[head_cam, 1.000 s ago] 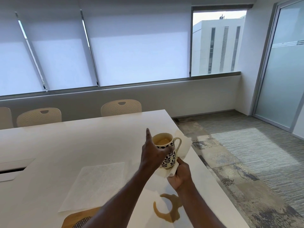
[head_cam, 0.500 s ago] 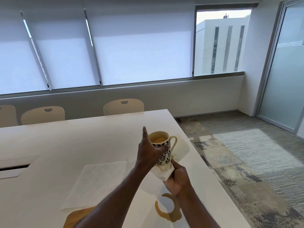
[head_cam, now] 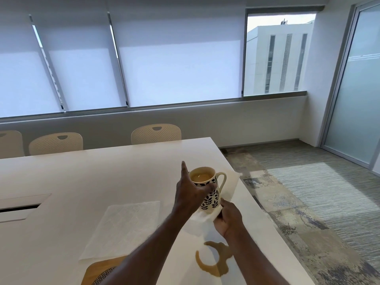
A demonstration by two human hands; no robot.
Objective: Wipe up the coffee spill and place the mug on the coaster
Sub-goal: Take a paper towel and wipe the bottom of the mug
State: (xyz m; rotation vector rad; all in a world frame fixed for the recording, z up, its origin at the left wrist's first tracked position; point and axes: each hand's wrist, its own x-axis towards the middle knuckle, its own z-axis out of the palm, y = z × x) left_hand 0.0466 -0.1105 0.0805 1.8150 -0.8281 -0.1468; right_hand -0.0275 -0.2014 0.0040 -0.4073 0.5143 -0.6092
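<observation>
The left hand [head_cam: 190,194] grips the mug [head_cam: 211,199] round its side, thumb across the leaf pattern and forefinger pointing straight up past the rim. The mug is upright, its handle turned away from that hand, and holds pale brown coffee [head_cam: 202,176] close to the brim. It appears to be held just off the table [head_cam: 102,177], near the table's right edge. The right hand [head_cam: 227,219] is just below and right of the mug, fingers curled on a white towel [head_cam: 202,217] pressed against the mug's base; more of this towel shows behind the mug, by the handle. Nearer than the mug, just past the right wrist, lies the spill [head_cam: 213,261], a broken brown ring with a blot on its right side, unwiped. Left of the mug and nearer, a napkin [head_cam: 127,227] lies flat on the table. Its near edge overlaps a wooden coaster [head_cam: 98,268] at the bottom of the view, well apart from the mug and partly hidden by the left forearm. Beyond the mug, at the table's far side, stand pale chairs [head_cam: 156,133] below a wall of blinds [head_cam: 174,58].
</observation>
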